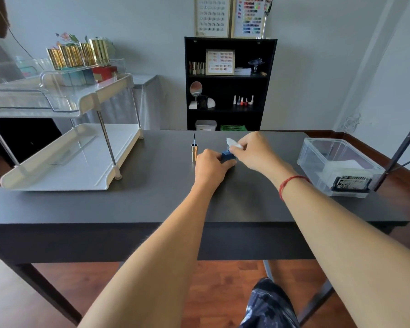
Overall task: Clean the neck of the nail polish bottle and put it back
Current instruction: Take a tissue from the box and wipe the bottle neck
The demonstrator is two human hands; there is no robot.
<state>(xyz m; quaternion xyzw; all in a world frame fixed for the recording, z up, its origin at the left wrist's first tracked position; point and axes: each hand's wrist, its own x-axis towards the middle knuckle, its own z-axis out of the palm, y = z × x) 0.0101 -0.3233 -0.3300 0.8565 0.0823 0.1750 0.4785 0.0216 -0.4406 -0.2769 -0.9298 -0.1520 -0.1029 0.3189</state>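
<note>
White wipe (233,143) is pinched in the curled fingers of your right hand (256,150), held against the top of the nail polish bottle (227,156). Your left hand (210,165) lies knuckles-up, fingers wrapped round the bottle's body, near the middle of the dark table (128,204). The bottle is blue and uncapped, its neck hidden by the wipe; its gold cap (194,153) stands just left of your left hand, brush upward.

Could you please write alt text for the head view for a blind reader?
A person's left hand holds a blue bottle on a dark table while the right hand pinches a white wipe at its neck. The gold cap stands beside it, brush up, with a white rack at left and a clear box at right.
</note>
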